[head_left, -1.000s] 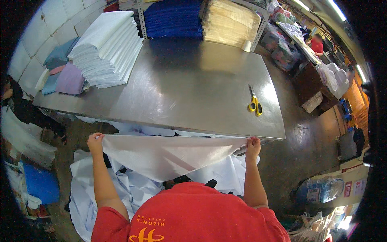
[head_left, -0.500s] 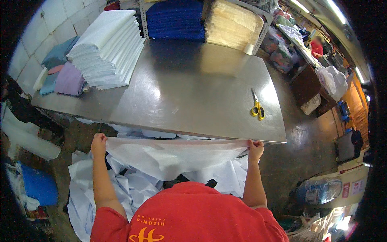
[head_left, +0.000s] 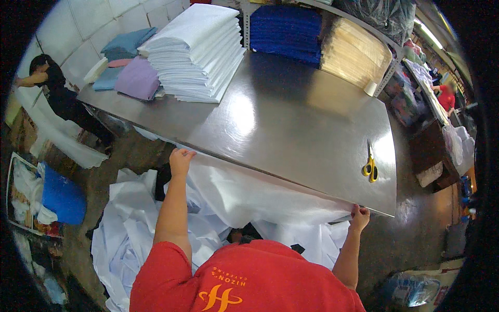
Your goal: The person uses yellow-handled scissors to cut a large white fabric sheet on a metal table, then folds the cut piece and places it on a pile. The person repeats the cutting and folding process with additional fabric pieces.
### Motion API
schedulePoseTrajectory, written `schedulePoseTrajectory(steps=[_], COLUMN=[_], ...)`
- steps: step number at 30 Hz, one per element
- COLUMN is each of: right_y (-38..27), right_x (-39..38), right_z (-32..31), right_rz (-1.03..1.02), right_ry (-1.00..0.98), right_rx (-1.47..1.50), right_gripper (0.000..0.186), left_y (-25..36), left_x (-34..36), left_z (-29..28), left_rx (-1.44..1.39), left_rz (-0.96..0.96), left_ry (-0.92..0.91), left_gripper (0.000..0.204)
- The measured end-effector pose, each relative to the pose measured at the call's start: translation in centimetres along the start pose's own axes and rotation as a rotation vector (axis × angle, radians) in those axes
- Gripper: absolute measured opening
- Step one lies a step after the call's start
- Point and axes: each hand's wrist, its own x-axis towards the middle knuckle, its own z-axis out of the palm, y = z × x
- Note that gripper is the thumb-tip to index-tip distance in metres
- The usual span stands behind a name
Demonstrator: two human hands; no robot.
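Note:
A white cloth hangs stretched between my two hands along the near edge of the metal table. My left hand pinches one upper corner, and my right hand grips the other by the table's near right corner. Below the cloth, its lower part droops in front of a heap of loose white fabric on the floor. A tall stack of folded white cloths stands on the table at the far left. Yellow-handled scissors lie on the table's right side.
Folded blue and purple cloths sit beside the white stack. Behind the table, a shelf holds dark blue cloths and cream cloths. At left are a blue bin and a person in black handling white fabric.
My view has turned, so the table appears shifted right and tilted. The stretched cloth now slants down to the right, close against the table edge. A person in black shows more fully at left.

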Motion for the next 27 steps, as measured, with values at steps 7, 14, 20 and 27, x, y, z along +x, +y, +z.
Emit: schedulePoseTrajectory(steps=[7,14,20,27], right_y=[1.1,0.1,0.5,0.6], right_x=[-0.2,-1.1,-0.7,0.2], right_z=[1.2,1.6,1.4,0.1], right_rz=[-0.063,-0.025,0.029,0.023], right_ry=[-0.084,-0.058,-0.041,0.028], right_rx=[0.115,0.18,0.199,0.133], right_gripper=[0.036,0.038,0.039,0.039], left_y=[-3.0,-5.9,-5.1,-4.1], left_x=[0.5,0.4,4.3,4.3], left_z=[0.2,2.8,3.5,1.1], left_rx=[0.221,-0.19,-0.355,-0.075], left_rz=[-0.001,-0.451,-0.502,-0.127], left_ry=[0.188,0.505,0.575,0.357], left_gripper=[0.013,0.013,0.013,0.011])
